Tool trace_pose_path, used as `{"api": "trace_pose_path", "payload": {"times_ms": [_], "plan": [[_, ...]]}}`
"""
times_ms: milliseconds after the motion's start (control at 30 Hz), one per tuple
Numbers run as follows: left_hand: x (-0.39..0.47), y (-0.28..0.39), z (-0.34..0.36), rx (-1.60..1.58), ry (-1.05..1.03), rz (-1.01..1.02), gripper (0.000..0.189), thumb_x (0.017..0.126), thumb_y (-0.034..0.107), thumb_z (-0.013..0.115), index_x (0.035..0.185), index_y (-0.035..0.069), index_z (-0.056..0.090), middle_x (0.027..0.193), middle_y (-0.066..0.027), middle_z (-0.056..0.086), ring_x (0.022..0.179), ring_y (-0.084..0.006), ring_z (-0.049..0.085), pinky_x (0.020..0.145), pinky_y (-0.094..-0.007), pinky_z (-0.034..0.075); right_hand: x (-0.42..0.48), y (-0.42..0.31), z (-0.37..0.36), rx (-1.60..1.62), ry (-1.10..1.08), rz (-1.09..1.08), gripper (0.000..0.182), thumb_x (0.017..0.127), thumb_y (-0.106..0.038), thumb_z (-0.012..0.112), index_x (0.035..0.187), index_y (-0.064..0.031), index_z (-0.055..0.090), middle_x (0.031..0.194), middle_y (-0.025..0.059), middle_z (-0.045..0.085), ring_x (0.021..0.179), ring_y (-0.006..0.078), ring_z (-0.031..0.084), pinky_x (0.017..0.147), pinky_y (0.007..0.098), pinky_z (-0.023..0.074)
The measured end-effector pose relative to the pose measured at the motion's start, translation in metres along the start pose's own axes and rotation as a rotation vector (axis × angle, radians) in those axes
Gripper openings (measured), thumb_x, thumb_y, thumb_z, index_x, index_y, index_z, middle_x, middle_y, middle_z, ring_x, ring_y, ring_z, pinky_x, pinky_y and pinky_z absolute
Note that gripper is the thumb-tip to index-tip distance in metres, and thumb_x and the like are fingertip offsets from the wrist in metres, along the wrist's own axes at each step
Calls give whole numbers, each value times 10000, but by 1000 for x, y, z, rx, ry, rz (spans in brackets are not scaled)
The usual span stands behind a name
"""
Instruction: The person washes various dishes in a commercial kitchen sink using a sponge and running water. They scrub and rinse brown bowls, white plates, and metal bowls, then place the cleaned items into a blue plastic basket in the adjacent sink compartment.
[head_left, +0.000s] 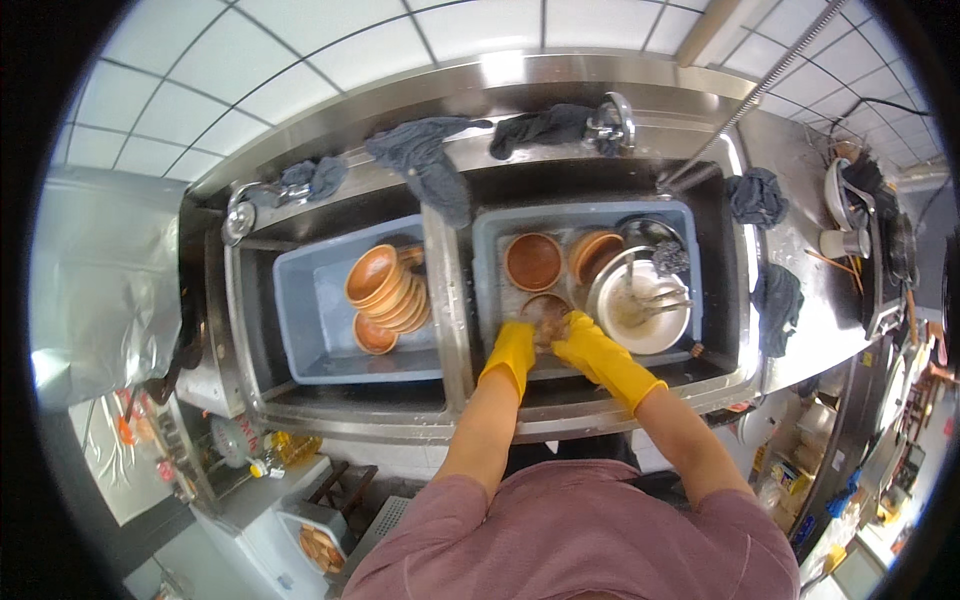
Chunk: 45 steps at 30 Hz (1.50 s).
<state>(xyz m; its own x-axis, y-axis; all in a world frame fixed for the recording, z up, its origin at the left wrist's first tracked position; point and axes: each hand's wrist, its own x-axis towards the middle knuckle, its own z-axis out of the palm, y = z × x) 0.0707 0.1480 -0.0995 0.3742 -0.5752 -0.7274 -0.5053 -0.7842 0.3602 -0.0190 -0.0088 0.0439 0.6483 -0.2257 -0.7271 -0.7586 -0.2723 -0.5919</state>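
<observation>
My left hand (516, 349), in a yellow rubber glove, is at the near side of a grey-blue plastic tub (495, 217) in the right sink basin. My right hand (581, 341), gloved alike, meets it at a brown bowl (545, 311) low in soapy water; the fingertips are partly hidden, so the grip is unclear. Beyond lie another brown bowl (533, 261) and several stacked brown bowls (596, 255). Close to my right hand stands a white bowl (646, 334) with utensils (664, 301) in it. A dark metal scourer (670, 258) rests above that.
Another tub (307, 352) in the left basin holds a tilted stack of brown bowls (382, 289). The metal divider (450, 300) separates the basins. Dark cloths (427, 154) and two faucets (611, 124) line the back edge. More cloths (780, 307) lie at the right rim.
</observation>
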Motion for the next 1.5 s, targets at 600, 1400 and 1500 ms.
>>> {"api": "trace_pose_path", "payload": {"times_ms": [600, 1400, 1500], "plan": [[-49, 50, -43, -976, 426, -276, 374, 918, 166, 622, 1268, 35, 603, 1186, -182, 665, 1076, -344, 659, 885, -378, 521, -34, 15, 8, 747, 226, -209, 357, 953, -277, 653, 1225, -46, 630, 1168, 115, 648, 1073, 168, 606, 921, 290, 469], [-99, 66, -100, -1373, 909, 258, 245, 943, 68, 570, 1172, 6, 634, 1002, -116, 689, 818, -226, 692, 662, -335, 563, -2, -73, 29, 105, 757, -266, 457, 847, -381, 715, 1157, -47, 694, 1350, 339, 523, 1119, 454, 618, 948, 430, 519], [-64, 38, -82, -1159, 930, 236, 403, 936, 222, 658, 1266, 24, 539, 1110, -162, 649, 1030, -321, 657, 859, -403, 535, 2, -65, 41, 528, 479, -134, 471, 920, -361, 670, 1244, -22, 629, 1292, 246, 610, 1104, 345, 651, 927, 398, 528]]}}
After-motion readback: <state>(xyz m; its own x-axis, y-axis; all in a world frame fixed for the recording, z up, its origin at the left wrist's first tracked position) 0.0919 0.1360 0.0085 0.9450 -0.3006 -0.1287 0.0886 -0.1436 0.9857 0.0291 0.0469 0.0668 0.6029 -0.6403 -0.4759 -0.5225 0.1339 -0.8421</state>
